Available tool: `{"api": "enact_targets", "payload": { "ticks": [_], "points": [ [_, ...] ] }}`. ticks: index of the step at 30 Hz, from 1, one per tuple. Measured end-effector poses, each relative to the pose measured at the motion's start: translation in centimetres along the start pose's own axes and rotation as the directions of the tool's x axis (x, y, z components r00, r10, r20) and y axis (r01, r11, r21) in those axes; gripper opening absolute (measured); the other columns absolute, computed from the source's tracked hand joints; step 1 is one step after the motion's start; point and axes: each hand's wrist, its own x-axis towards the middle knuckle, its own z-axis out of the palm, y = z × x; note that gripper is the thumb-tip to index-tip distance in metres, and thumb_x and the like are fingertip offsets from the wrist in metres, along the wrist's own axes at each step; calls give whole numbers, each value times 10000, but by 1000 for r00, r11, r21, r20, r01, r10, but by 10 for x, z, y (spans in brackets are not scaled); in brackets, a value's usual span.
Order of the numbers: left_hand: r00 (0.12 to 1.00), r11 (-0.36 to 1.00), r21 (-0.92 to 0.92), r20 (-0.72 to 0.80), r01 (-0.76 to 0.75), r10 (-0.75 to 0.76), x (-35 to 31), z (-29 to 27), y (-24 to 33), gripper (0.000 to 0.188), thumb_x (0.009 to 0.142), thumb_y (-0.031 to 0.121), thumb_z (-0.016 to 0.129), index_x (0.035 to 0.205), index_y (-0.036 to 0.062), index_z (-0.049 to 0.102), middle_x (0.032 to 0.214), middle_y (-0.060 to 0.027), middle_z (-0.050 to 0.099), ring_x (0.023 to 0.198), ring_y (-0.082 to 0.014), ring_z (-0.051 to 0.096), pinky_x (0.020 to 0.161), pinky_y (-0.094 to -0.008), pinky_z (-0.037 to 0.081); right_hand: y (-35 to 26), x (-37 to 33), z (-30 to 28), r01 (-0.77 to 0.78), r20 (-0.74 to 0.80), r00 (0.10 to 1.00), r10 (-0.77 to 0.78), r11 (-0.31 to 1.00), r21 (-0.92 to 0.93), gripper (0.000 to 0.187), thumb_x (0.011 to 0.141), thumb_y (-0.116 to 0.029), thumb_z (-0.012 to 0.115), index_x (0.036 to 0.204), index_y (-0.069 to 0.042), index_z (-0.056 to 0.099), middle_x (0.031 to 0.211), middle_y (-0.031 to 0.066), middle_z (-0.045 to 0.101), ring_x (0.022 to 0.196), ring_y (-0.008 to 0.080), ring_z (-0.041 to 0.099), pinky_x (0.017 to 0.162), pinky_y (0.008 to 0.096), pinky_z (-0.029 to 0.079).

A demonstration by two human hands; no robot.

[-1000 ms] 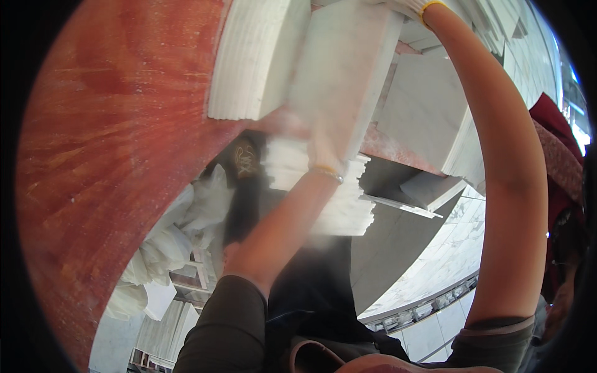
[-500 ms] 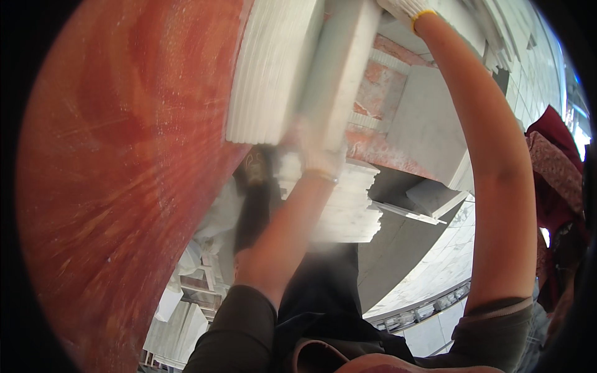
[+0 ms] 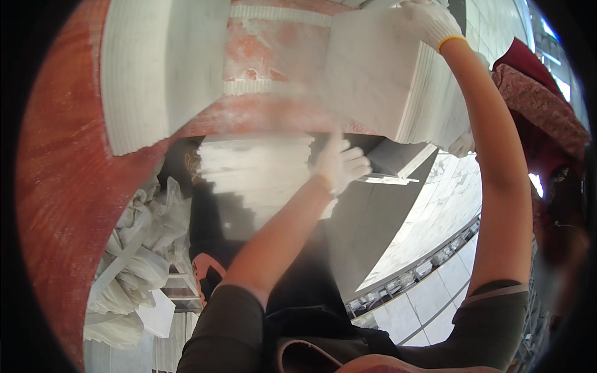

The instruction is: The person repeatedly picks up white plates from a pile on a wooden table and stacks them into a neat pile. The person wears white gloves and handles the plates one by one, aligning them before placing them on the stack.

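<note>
My left hand (image 3: 341,163), in a white knit glove, is slightly blurred with its fingers spread and nothing in them. It hovers past the right end of a low pile of white slabs (image 3: 255,168), below the red work surface's near edge. My right hand (image 3: 435,25), gloved with a yellow cuff, is at the top of the view by the far end of the right stack of white tiles (image 3: 379,68). Its fingers are smeared and partly cut off. Another stack of white tiles (image 3: 140,74) stands on edge at the left.
Between the stacks lie pale strips (image 3: 277,15) on a reddish, dusty surface (image 3: 273,50). A large red slab (image 3: 62,186) fills the left. Crumpled plastic sheeting (image 3: 137,248) lies below it. At the right is a person in dark red clothing (image 3: 538,99). White tiled floor (image 3: 398,248) shows lower right.
My left hand has come off the white slab beside the left stack and opened. My right hand has moved to the right stack. The view has shifted, so the stacks appear further left.
</note>
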Motion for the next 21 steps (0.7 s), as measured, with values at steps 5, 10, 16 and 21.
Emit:
{"api": "enact_targets", "payload": {
  "ticks": [5,10,16,21],
  "points": [
    [951,987,-161,300,-27,75,57,61,-16,815,1012,641,494,1562,79,278,1525,-216,349,1349,-430,397,1074,-666,327,1,30,36,-268,132,951,280,958,-107,327,909,-286,585,1002,-55,796,1063,239,752,981,407,740,830,550,580],
    [974,980,-197,225,4,41,65,71,-10,678,1073,494,466,1516,-10,367,1532,-178,466,1395,-372,459,1190,-633,298,-19,41,25,-419,156,868,471,865,-276,369,874,-297,620,1069,-39,797,1126,258,740,1021,428,736,835,569,581],
    [931,990,-43,337,-137,143,45,66,9,687,1085,552,372,1517,19,384,1503,-150,502,1359,-361,484,1144,-539,408,-15,54,4,-269,122,955,269,963,-13,479,815,-433,694,1092,-55,792,1148,258,727,1051,394,729,871,505,585],
    [955,968,-227,248,-105,162,26,66,14,618,1101,522,358,1504,57,412,1462,-153,529,1313,-374,516,1125,-545,420,-13,72,1,-217,139,966,218,976,-23,428,809,-421,700,1084,-109,800,1127,194,745,1002,369,736,848,471,588]
  ]
}}
